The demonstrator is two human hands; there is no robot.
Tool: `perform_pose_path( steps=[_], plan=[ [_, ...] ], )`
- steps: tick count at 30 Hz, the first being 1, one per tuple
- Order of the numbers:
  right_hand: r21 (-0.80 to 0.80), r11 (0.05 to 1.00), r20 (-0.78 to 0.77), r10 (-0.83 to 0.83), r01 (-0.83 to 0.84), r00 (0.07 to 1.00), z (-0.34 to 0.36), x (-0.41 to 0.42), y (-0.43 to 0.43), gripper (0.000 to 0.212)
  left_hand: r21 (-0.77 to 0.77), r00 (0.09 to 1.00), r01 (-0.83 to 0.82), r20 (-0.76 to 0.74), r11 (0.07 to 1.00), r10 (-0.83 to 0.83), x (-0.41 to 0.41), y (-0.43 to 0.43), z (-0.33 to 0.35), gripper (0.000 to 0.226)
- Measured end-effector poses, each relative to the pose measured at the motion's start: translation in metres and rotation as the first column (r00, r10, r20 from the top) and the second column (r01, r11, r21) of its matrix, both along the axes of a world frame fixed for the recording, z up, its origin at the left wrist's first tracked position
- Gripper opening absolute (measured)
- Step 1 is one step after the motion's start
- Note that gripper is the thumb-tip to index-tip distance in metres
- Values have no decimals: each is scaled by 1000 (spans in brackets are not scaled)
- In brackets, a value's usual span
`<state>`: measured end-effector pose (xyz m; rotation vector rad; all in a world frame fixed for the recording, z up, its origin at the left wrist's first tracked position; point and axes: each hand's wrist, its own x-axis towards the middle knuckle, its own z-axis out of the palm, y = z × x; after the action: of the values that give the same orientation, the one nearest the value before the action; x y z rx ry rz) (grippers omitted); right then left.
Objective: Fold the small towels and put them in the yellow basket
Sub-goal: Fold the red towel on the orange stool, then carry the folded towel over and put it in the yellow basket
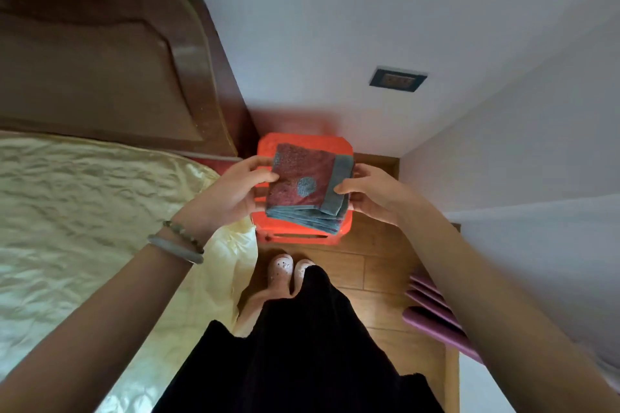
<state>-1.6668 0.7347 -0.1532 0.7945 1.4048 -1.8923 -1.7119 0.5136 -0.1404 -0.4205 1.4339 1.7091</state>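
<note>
Gripped folded towel stack (305,184) from both sides with left hand (238,191) and right hand (372,194), thumbs on top, arms stretched out over orange plastic thing (302,138).

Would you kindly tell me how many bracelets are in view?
2, both on one wrist: a beaded bracelet nearer the left hand, a smooth bangle behind it. None seems hidden.

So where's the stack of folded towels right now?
Head view, centre: the folded towels held between left hand and right hand, over the orange plastic object beside the bed.
</note>
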Motion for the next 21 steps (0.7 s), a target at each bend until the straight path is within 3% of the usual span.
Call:
perform_pose_path(
  steps=[8,13,15,21],
  plan=[
    [-65,995,-163,-90,80,982,122,3,30,62,119,994,69,-91,991,-58,-24,24,115,18],
    [-17,983,-288,-178,181,941,181,18,54,25,140,970,202,-163,969,-179,-42,57,164,16],
    [6,967,-323,-240,255,915,197,26,63,24,154,944,288,-214,945,-253,-47,73,179,17],
    [37,856,-373,-467,516,801,237,66,79,26,207,838,533,-267,821,-477,-48,123,211,49]
  ],
)
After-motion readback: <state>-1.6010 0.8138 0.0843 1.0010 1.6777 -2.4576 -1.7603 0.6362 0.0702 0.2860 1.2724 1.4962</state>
